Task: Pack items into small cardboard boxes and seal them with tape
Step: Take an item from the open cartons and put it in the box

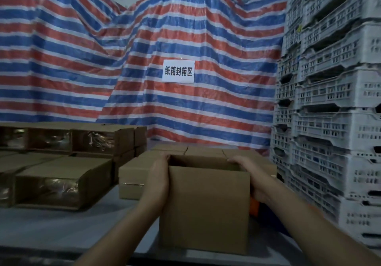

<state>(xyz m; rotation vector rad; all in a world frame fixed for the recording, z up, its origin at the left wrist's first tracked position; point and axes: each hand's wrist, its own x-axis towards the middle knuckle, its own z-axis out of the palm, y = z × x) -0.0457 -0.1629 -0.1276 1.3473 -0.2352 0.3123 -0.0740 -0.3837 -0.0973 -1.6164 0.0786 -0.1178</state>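
Note:
A small open-topped cardboard box [206, 208] stands upright on the grey table [61, 228] right in front of me. My left hand [157, 175] presses flat against its left side, fingers curled over the top rim. My right hand [250, 171] grips the right side, fingertips over the far right corner. The box's inside is dark, so I cannot tell what it holds. An orange object [254, 207] peeks out behind the box's right edge, under my right wrist.
Several closed cardboard boxes [134, 175] sit behind the held one. Taped brown boxes [61, 181] are stacked at the left. White plastic crates [334, 121] tower at the right. A striped tarp with a white paper sign [178, 71] hangs behind.

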